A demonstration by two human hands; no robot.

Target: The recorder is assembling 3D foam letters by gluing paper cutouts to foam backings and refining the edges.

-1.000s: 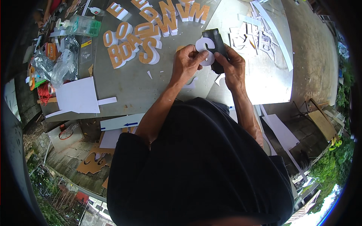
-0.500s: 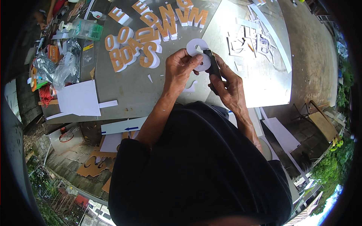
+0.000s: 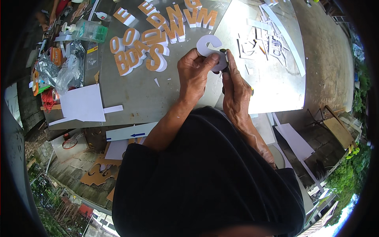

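Observation:
Over the metal table, my left hand (image 3: 193,73) pinches a flat white letter S (image 3: 207,42) between thumb and fingers. Its lower curve is partly covered by the thumb. My right hand (image 3: 238,93) is closed around a slim black tool (image 3: 226,70), apparently a utility knife, with a yellow bit showing behind the palm. The tool's top end lies against the right edge of the letter. I cannot make out a blade. Beyond my left hand stand several thick block letters (image 3: 156,57) with brown faces and white sides.
Dark strips and offcuts (image 3: 262,45) lie on a bright sheet (image 3: 276,93) to the right. At left are a white sheet (image 3: 83,103), plastic bags (image 3: 68,75) and a clear green-based container (image 3: 90,31). Another person's hand (image 3: 52,17) shows at far upper left.
The letter has turned in my left hand, its open curve now facing up. My right hand has tilted and moved slightly lower, with the black tool now mostly hidden by its fingers.

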